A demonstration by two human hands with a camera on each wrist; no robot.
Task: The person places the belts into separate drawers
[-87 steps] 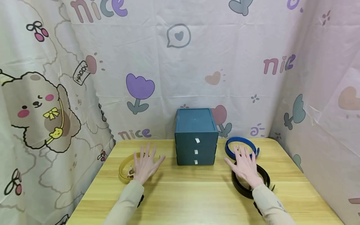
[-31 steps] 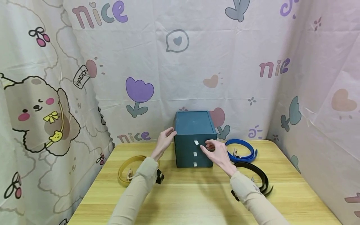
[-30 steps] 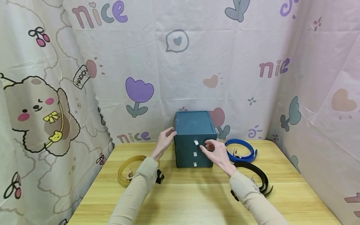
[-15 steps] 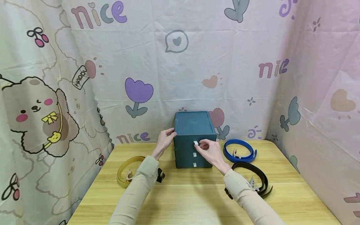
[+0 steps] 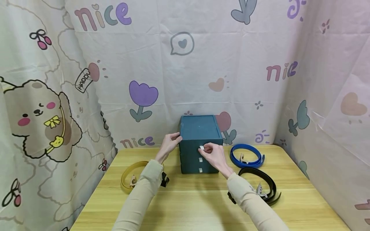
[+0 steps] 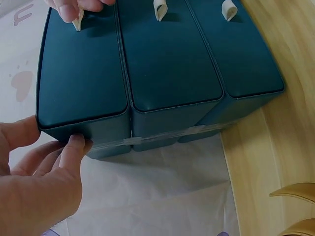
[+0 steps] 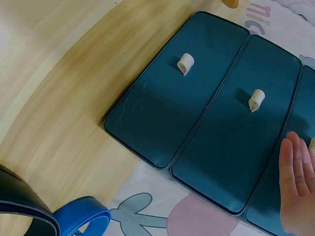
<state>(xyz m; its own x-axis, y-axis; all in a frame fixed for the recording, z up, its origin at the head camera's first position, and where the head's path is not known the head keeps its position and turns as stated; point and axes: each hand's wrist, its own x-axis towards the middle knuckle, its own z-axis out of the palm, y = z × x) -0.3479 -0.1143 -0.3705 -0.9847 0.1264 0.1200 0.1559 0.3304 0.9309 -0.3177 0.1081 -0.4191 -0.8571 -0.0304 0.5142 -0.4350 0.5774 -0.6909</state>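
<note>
A dark blue-green cabinet (image 5: pixel 199 126) with three stacked drawers stands at the back middle of the table, all drawers closed. Each drawer front has a small pale pull tab. My left hand (image 5: pixel 168 146) touches the cabinet's upper left front corner; in the left wrist view, loosely bent fingers (image 6: pixel 74 147) rest against its side. With thumb and fingertips, my right hand (image 5: pixel 214 155) pinches the top drawer's pull tab (image 5: pixel 201 148). That tab is partly covered by the fingers in the left wrist view. The middle tab (image 7: pixel 256 100) and bottom tab (image 7: pixel 185 64) hang free.
A coiled yellow belt (image 5: pixel 125 178) lies at the left, partly behind my left sleeve. To the right are a coiled blue belt (image 5: pixel 254 164) and, nearer me, a black belt (image 5: pixel 270 181) with a silver buckle. Printed cloth (image 5: pixel 185 77) hangs behind and at both sides.
Both hands, first spread above the table, have come in to the cabinet. Over the last second the right hand has shifted left and taken hold of the top pull tab; the left has stayed.
</note>
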